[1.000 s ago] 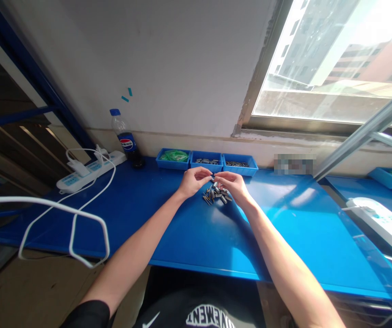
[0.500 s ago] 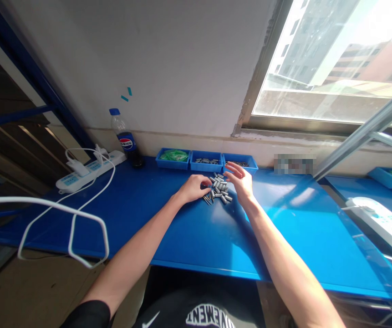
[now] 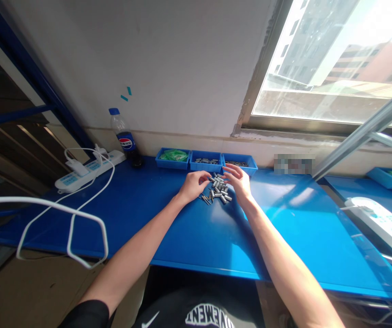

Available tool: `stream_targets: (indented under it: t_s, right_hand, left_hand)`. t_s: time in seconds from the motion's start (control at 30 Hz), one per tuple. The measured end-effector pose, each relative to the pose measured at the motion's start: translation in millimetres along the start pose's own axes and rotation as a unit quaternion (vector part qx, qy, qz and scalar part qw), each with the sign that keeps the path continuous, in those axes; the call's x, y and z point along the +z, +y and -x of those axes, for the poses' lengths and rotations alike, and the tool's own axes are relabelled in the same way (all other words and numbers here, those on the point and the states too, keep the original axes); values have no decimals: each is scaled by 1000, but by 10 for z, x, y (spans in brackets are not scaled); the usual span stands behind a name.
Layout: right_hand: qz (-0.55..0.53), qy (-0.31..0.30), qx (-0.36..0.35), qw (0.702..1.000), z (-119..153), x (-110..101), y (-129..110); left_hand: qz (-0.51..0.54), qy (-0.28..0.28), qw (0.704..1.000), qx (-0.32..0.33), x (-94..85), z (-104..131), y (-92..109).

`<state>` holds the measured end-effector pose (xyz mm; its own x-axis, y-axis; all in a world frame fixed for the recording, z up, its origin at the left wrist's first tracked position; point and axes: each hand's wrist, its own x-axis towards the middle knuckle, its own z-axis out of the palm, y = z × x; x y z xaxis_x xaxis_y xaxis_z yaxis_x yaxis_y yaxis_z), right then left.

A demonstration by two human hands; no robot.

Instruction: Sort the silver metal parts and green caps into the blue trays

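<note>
A loose pile of small grey metal cylinders (image 3: 221,186) lies on the blue tabletop between my two hands. Several thin dark metal pins (image 3: 205,198) are scattered at its lower left. My left hand (image 3: 195,184) is at the pile's left edge, thumb and forefinger curved with a small gap between them; nothing can be made out in it. On the pile's right side is my right hand (image 3: 239,182), its fingers spread and bent toward the cylinders, with no part visible in its grasp.
Behind the pile stand three blue bins: one with green bags (image 3: 174,156), one with cylinders (image 3: 206,161), one with thin pins (image 3: 237,163). A cola bottle (image 3: 126,142) and a white power strip (image 3: 89,172) with looping cable are at the left. Another power strip (image 3: 380,223) lies right.
My left hand has shifted slightly up and away from the pins, uncovering more of them. My right hand has moved a little left and down, its fingers closer to the pile.
</note>
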<state>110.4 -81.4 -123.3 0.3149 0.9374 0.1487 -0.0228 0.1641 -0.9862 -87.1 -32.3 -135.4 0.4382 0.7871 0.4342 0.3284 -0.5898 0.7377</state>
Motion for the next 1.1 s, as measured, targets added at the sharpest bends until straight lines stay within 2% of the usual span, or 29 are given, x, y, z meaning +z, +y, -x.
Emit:
stream_targets:
  t_s: [0.17, 0.3, 0.5, 0.77, 0.87, 0.93, 1.1]
  right_hand:
    - [52, -25, -3, 998, 24, 23, -7]
    - [60, -73, -13, 995, 57, 52, -5]
    - [37, -110, -1, 993, 65, 55, -21]
    - [20, -134, 33, 990, 80, 60, -48]
    - [16, -111, 25, 993, 73, 69, -50]
    - [13, -77, -1, 997, 63, 64, -56]
    - [-40, -16, -41, 998, 31, 23, -62]
  left_hand:
    - [133, 43, 990, -32, -6, -34, 66]
    - [175, 45, 983, -35, -15, -30, 98]
    - [173, 18, 984, -32, -21, -11, 127]
    - [151, 33, 988, -19, -12, -17, 125]
    - [100, 30, 994, -22, -33, -16, 131]
    - [39, 4, 999, -14, -88, -15, 138]
    - [-52, -159, 985, 42, -319, 4, 140]
